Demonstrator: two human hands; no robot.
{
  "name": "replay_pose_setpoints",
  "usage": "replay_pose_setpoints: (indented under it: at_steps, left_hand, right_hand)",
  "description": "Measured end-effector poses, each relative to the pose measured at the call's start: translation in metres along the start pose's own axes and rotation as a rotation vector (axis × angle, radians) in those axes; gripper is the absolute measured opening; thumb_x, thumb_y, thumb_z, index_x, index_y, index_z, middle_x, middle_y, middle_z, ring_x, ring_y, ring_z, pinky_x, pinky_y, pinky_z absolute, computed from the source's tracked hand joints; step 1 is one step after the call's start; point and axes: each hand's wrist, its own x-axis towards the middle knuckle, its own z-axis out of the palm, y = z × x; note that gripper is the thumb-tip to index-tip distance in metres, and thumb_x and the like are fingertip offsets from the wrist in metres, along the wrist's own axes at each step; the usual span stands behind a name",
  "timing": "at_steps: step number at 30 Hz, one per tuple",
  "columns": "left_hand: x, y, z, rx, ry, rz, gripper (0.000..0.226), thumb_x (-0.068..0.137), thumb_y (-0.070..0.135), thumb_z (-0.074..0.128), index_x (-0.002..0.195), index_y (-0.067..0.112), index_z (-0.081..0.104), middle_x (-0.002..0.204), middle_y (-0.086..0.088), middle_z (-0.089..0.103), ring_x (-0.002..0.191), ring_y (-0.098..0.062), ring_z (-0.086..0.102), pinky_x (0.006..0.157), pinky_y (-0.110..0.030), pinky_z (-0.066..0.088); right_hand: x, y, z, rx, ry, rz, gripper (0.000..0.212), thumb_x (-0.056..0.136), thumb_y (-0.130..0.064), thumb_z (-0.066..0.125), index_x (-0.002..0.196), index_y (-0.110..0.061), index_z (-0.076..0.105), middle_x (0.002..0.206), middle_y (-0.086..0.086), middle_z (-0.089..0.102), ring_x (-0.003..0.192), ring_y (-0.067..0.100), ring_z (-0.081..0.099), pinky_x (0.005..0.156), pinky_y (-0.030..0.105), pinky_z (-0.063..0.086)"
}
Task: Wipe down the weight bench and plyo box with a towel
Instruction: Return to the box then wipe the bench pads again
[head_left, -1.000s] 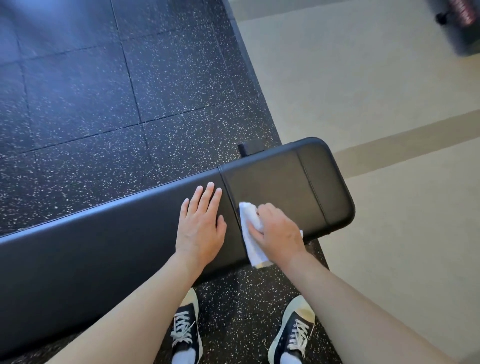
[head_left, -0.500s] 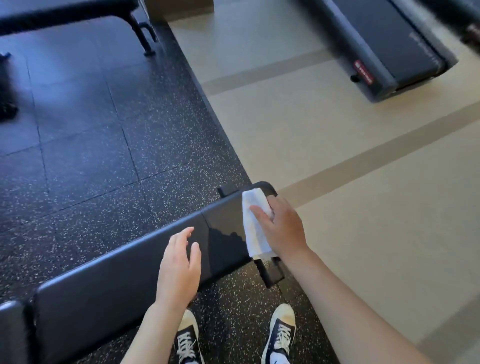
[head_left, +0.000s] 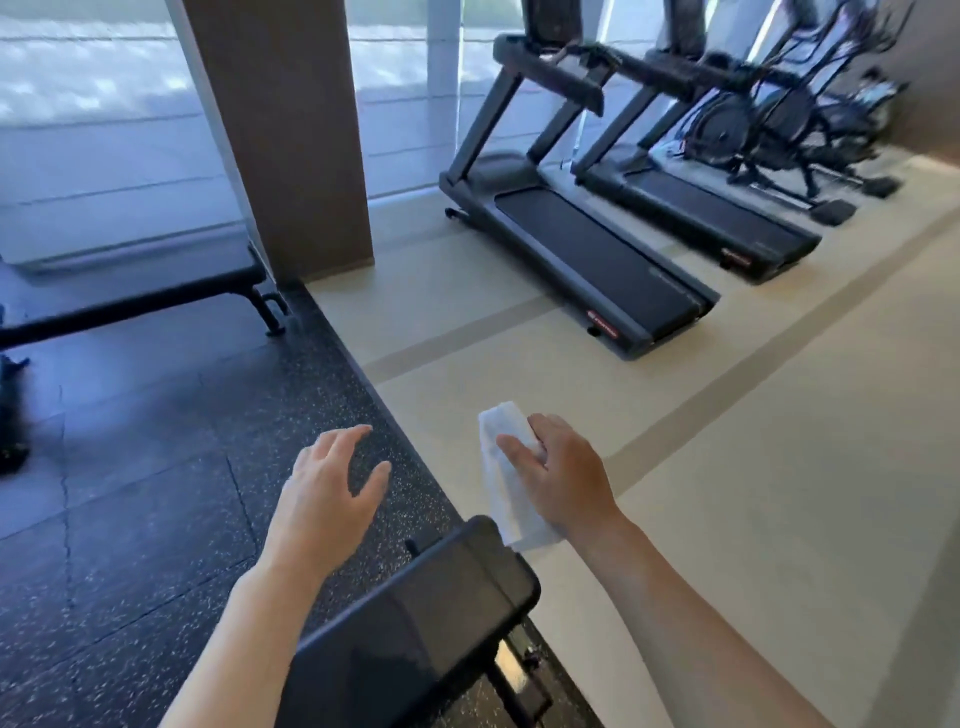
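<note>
Your right hand grips the white towel, thumb across its face and the fingers curled round the far edge, with the loose tail hanging down near the end of the weight bench. Your left hand is released, fingers spread and holding nothing, hovering over the speckled rubber floor beyond the bench. Neither hand touches the pad.

If the bench is not yet finished, bring the towel down flat on the pad rather than bunched, so more cloth meets the vinyl. Rest the left palm on the pad to steady yourself, and run long overlapping strokes along its length, taking in the rounded end and the side edges. Fold to a fresh face once one side is used. If the bench is done, keep the towel gathered so the tail does not drag on the floor as you go looking for the plyo box.

That box is nowhere in this view. Only the end section of the bench shows; the rest is cut off at the bottom, and its frame underneath is dark and hard to read. A second bench stands by the pillar, its left end cropped. The treadmills and bikes beyond are motion-blurred.
</note>
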Motion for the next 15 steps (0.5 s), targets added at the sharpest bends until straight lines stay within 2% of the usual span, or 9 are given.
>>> replay_pose_setpoints:
  at_steps: [3,10,15]
  left_hand:
    - [0.01,0.033,-0.047,0.026,0.042,0.084,0.054,0.103,0.047,0.059,0.153,0.029,0.048,0.155,0.004,0.05,0.143,-0.023,0.042,0.115,-0.049,0.042]
    - [0.035,0.071,-0.144,0.077,0.11,0.216,0.055,0.101,0.05,0.059,0.152,0.029,0.05,0.157,0.004,0.049,0.145,-0.024,0.041,0.117,-0.049,0.041]
    - [0.04,0.067,-0.18,0.093,0.127,0.237,0.055,0.1,0.054,0.058,0.15,0.031,0.051,0.158,0.004,0.047,0.146,-0.026,0.04,0.117,-0.053,0.042]
  right_hand:
    - [0.007,-0.04,-0.035,0.008,0.08,-0.025,0.033,0.102,-0.052,0.057,0.087,-0.022,0.056,0.087,-0.006,0.056,0.076,0.017,0.057,0.069,0.037,0.052]
    - [0.011,-0.106,-0.087,0.028,0.253,-0.043,0.029,0.102,-0.053,0.055,0.085,-0.03,0.053,0.083,-0.009,0.056,0.074,0.007,0.055,0.063,0.025,0.041]
    - [0.009,-0.132,-0.091,0.077,0.294,-0.002,0.034,0.097,-0.058,0.052,0.075,-0.032,0.046,0.077,-0.006,0.056,0.072,0.015,0.055,0.063,0.033,0.039]
